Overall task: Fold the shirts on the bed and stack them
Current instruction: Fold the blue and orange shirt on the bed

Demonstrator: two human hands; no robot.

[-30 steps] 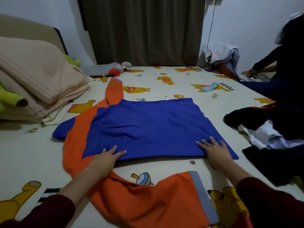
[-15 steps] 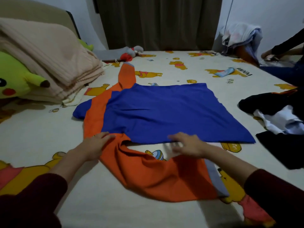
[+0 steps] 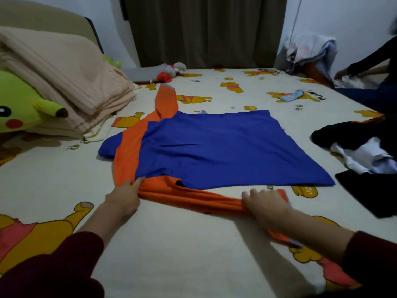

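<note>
While shirt (image 3: 214, 147) lies flat | left hand (image 3: 124, 196), right hand (image 3: 266, 203) grip near sleeve (image 3: 193, 196)

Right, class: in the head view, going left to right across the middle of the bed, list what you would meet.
Yellow plush toy → folded beige blanket → blue and orange shirt → dark pile of clothes.
</note>
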